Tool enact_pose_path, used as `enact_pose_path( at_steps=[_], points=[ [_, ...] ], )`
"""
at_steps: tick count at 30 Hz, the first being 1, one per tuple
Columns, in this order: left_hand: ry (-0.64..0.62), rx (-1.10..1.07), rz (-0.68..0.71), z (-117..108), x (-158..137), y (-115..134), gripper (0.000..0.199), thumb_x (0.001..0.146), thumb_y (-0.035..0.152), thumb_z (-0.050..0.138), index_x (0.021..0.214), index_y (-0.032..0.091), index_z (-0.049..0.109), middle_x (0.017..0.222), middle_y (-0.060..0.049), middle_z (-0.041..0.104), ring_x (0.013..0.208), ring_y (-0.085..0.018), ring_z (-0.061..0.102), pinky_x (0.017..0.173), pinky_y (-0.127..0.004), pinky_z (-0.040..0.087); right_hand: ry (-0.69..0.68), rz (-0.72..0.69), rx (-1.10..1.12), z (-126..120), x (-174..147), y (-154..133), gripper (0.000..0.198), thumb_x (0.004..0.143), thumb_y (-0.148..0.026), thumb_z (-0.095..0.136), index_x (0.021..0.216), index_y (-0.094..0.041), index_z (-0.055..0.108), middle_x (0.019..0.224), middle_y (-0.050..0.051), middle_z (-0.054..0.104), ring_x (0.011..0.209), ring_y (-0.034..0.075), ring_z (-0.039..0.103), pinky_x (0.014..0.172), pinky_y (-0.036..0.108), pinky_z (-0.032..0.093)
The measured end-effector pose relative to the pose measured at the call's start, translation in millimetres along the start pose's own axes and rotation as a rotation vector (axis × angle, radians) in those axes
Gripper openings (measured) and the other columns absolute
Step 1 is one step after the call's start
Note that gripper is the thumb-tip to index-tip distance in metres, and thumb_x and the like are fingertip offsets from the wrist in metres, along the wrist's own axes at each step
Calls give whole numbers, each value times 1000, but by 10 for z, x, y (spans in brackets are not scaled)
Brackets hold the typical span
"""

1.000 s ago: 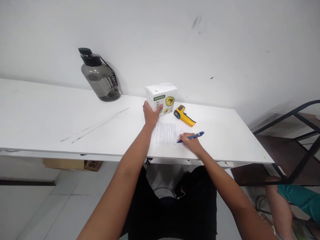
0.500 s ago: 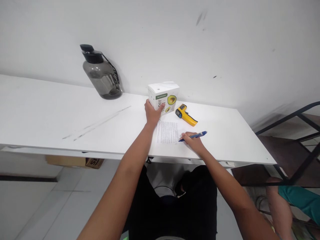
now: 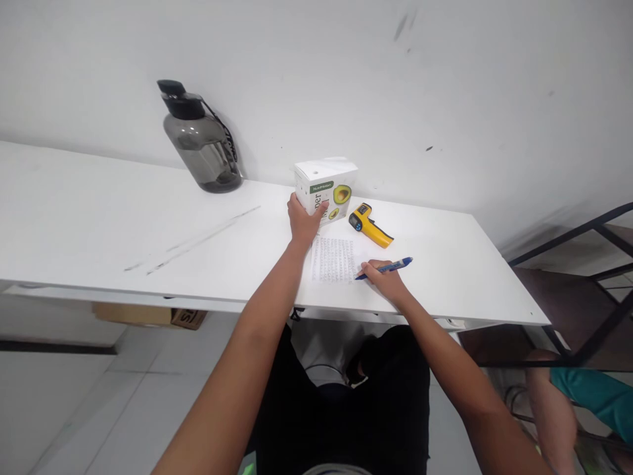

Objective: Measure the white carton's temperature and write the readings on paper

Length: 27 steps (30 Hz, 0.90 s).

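Note:
My left hand (image 3: 305, 221) is wrapped round the lower left of a white carton (image 3: 326, 170) with avocado pictures, which stands upright on the white table (image 3: 198, 257). In my right hand (image 3: 388, 282) is a blue pen (image 3: 395, 265), its tip low at the right edge of a sheet of paper (image 3: 333, 260). Rows of handwriting cover the sheet, which lies just in front of the carton. A yellow infrared thermometer (image 3: 373, 227) lies right of the carton, a little beyond my right hand.
A large grey water bottle (image 3: 202, 148) stands at the back left against the wall (image 3: 316, 72). Below the table's front edge is a cardboard box (image 3: 143, 315). To the right are a black metal frame (image 3: 568, 237) and another person's leg (image 3: 551, 402).
The whole view has shifted slightly. Both hands keep their holds on the carton and the pen, and the pen's place on the paper is nearly the same.

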State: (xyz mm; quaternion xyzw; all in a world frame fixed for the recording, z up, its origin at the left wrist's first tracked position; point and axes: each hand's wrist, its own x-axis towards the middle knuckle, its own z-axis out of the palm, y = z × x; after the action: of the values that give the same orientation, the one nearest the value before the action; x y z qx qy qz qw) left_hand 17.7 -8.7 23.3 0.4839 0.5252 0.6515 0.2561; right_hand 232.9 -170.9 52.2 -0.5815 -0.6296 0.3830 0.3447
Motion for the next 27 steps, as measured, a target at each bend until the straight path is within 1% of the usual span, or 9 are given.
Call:
enact_pose_path(
  at_steps=[9, 14, 20, 27],
  points=[
    [14, -9, 21, 14, 15, -46, 82, 65, 52, 90, 131, 28, 48, 129, -11, 50, 135, -36, 46, 116, -55, 38, 22, 1, -11, -1, 4, 2, 38, 86, -51, 55, 68, -23, 74, 61, 2, 61, 73, 23, 62, 77, 37, 49],
    [1, -39, 18, 6, 13, -44, 82, 65, 55, 90, 131, 29, 48, 130, -11, 50, 134, -35, 48, 114, -53, 41, 72, -28, -10, -3, 5, 25, 40, 87, -52, 55, 68, -22, 74, 61, 2, 61, 72, 23, 62, 78, 38, 49],
    [-2, -22, 8, 5, 2, -25, 83, 66, 56, 89, 132, 28, 47, 131, -12, 49, 134, -35, 47, 115, -55, 40, 51, -17, -17, 0, 5, 30, 39, 86, -51, 55, 68, -23, 74, 62, 3, 63, 72, 23, 62, 78, 38, 49],
    [2, -22, 7, 18, 8, -40, 83, 66, 54, 90, 132, 29, 47, 132, -12, 48, 136, -36, 45, 115, -55, 39, 65, -12, -12, 5, 6, 22, 39, 86, -51, 55, 68, -22, 74, 60, 2, 61, 72, 22, 61, 78, 37, 49]
  ],
)
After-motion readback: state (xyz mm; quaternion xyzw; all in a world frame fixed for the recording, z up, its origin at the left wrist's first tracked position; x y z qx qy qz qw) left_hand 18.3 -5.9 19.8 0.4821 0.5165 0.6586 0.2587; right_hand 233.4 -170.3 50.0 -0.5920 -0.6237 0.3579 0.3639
